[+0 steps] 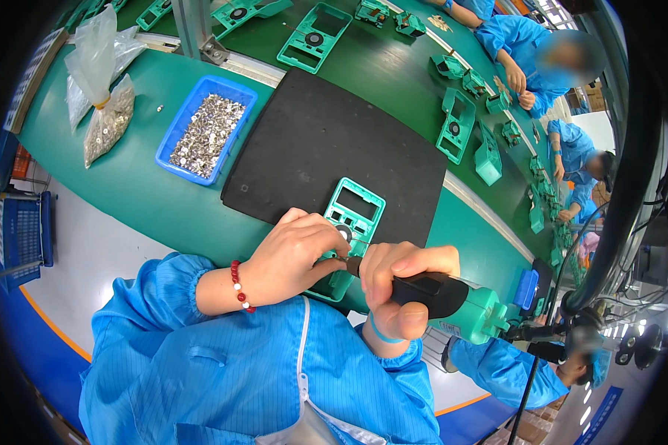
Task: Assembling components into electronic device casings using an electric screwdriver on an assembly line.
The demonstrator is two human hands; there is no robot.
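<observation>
Head view: grasping power screwdriver (434, 295) in right hand (404, 278), curling left hand (295, 251), cannot tell grip, over green casing (364, 225) at six o'clock of mat (345, 130). Showing blue tray (172, 148) at ten on worktable (145, 204), co-workers (513, 38) at two.

Clear plastic bag (110, 122), neck tied w/ yellow band, on L part of green worktop (137, 189); 2nd clear bag (131, 46) directly behind; black mat (349, 133) flat on worktop, approx. ctr.; metal post (190, 30) at far side, top L; green conveyor belt (393, 74) beyond mat, carrying belt-borne housings (314, 38), green, several w/ round blk. insert; sm. blue bin (526, 289) nr. R end of worktop; blue crate (22, 241) off L side; orange floor stripe (52, 324) below crate; co-worker (516, 44), blue sleeves, top R, across belt; 2nd co-worker (571, 144) adj.; 3rd co-worker (505, 367) btm. R; blk. pole (634, 148) along R edge.
</observation>
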